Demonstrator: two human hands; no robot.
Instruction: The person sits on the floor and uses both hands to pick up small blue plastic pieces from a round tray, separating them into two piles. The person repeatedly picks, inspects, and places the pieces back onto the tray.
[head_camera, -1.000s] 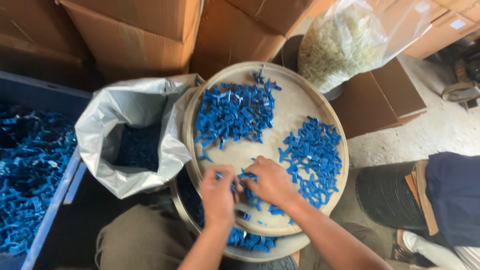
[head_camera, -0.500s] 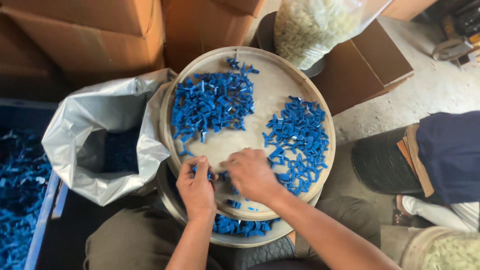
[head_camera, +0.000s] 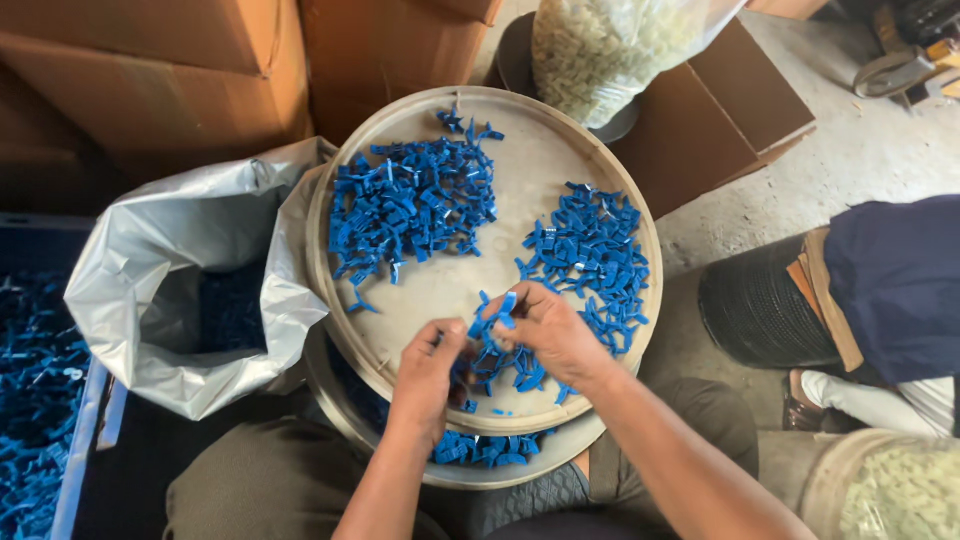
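Note:
A round beige tray (head_camera: 560, 170) rests on my lap with two heaps of small blue plastic pieces: one heap at the upper left (head_camera: 410, 205) and one at the right (head_camera: 590, 250). My right hand (head_camera: 545, 330) pinches a blue piece (head_camera: 497, 312) between its fingers at the tray's near side. My left hand (head_camera: 428, 375) is beside it, fingers closed on small blue pieces at the same spot. A second round tray (head_camera: 520, 460) with more blue pieces lies underneath.
A grey plastic bag (head_camera: 190, 290) with blue pieces inside gapes at the left. A blue crate (head_camera: 40, 400) of blue pieces is at far left. Cardboard boxes (head_camera: 150, 60) stand behind, with a clear bag of whitish pieces (head_camera: 610, 45). Another person's leg (head_camera: 880, 290) is at right.
Both hands have stayed at the tray's near edge, working blue pieces together. The right hand now lifts one piece between its fingers. The view has shifted slightly.

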